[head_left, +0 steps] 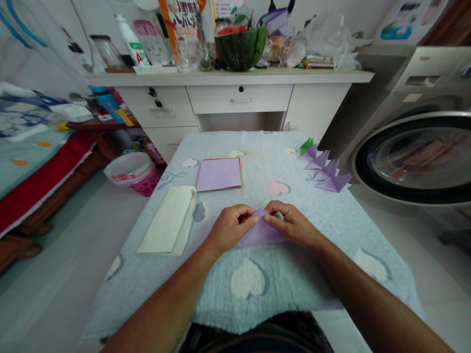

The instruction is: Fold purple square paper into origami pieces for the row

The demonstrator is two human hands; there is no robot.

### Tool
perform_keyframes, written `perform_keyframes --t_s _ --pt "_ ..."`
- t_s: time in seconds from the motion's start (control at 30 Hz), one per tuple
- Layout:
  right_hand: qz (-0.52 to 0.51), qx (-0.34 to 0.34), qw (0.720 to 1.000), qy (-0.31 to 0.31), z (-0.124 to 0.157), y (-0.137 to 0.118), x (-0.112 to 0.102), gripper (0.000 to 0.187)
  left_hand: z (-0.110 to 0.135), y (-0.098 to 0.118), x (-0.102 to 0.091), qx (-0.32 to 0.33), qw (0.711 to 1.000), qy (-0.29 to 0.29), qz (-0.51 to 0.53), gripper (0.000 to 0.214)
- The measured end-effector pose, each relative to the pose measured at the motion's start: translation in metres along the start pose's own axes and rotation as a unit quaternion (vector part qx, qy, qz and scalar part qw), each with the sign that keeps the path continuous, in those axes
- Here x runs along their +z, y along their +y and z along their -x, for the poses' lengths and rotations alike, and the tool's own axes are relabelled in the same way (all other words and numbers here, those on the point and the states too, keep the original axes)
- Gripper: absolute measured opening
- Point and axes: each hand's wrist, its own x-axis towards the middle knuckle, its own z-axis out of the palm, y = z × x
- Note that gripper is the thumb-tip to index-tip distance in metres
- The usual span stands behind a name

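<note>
A folded purple paper (262,233) lies on the cloth-covered table (257,289) right in front of me. My left hand (231,227) pinches its left upper edge with fingers closed. My right hand (290,223) grips the right upper edge, forefinger and thumb pressed on the paper's tip. A stack of coloured paper sheets (219,174) with a purple one on top lies beyond my hands. Several folded purple paper shapes (326,169) and a green one (306,145) sit in a row at the table's far right.
A folded cream cloth (170,220) lies to the left on the table. A white desk (235,93) with a halved watermelon (241,45) stands behind. A washing machine (415,157) is at right, a pink bucket (133,172) and a bed (33,166) at left.
</note>
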Motion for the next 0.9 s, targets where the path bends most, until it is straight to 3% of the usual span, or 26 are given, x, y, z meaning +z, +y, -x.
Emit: perform_keyframes --t_s 0.7,0.9 --pt "-0.08 0.036 0.996 -0.006 -0.0005 -0.002 0.0018 0.031 0.0005 0.0011 -0.0011 -0.024 0.999 -0.019 0.009 0.029" --pt "-0.074 0.034 0.997 -0.007 -0.0012 -0.0015 0.0036 0.032 -0.0009 0.0016 0.0029 -0.003 0.999 0.012 0.033 0.021"
